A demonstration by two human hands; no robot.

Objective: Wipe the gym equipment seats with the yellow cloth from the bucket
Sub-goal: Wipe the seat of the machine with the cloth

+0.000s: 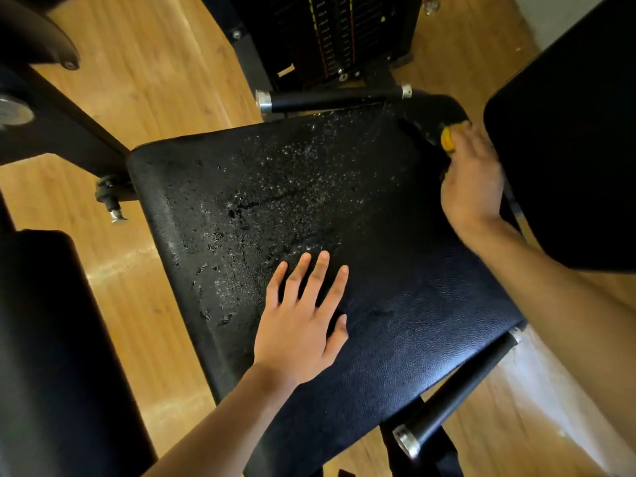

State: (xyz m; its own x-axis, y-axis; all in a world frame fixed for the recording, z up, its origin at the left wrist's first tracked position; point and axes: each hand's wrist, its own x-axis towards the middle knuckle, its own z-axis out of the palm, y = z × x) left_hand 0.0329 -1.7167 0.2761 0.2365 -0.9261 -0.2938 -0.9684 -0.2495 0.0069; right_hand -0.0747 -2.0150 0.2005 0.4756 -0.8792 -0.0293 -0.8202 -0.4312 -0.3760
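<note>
A black padded seat (395, 218) fills the middle of the view, its far left part beaded with water drops. My left hand (303, 318) rests flat on the seat's near part with fingers straight and spread. My right hand (471, 180) presses the yellow cloth (447, 139) against the seat's far right edge. Only a small bunch of the cloth shows past my fingers; the rest is hidden under the hand.
A black back pad (578, 132) stands close to the right of my right hand. Black handle bars with metal ends lie at the seat's far side (330, 98) and near right side (457, 390). A weight stack (330, 36) is behind, another black pad (51, 356) at left, wooden floor (144, 84) around.
</note>
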